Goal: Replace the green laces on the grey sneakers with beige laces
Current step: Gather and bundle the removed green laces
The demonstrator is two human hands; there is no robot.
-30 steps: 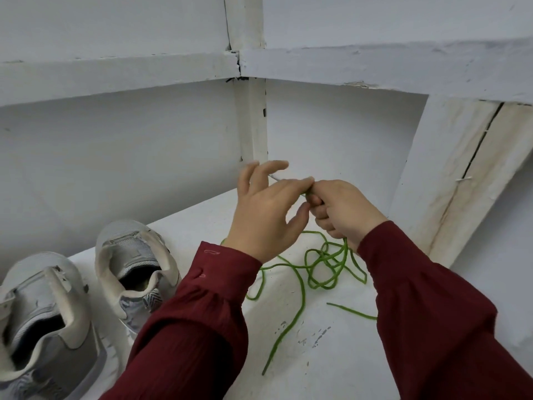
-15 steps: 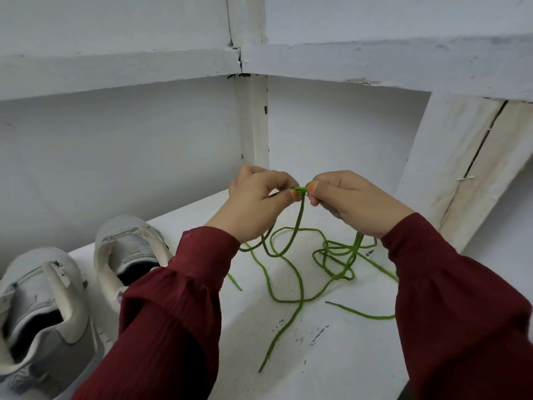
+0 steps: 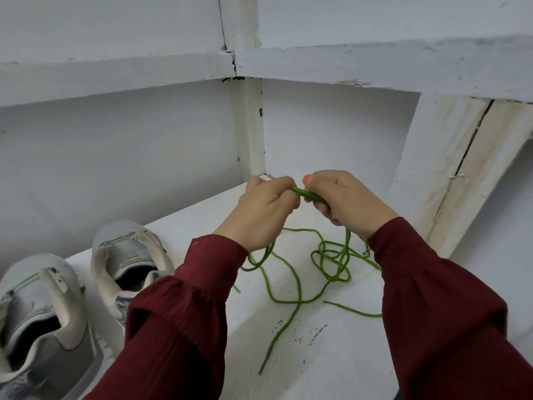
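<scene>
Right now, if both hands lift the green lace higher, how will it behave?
Probably floppy: the green lace sags from the left hand and right hand into loose loops on the shelf. Likely light: a pinch holds it. It may tangle where loops cross.

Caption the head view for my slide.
Left hand and right hand pinch green laces over a white shelf beside grey sneakers.

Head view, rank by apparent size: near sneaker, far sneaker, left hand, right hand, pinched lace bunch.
1. near sneaker: largest, but nearer the camera and cropped.
2. far sneaker, partly behind the sleeve.
3. left hand, right hand: look alike, unranked.
4. pinched lace bunch: smallest.
</scene>
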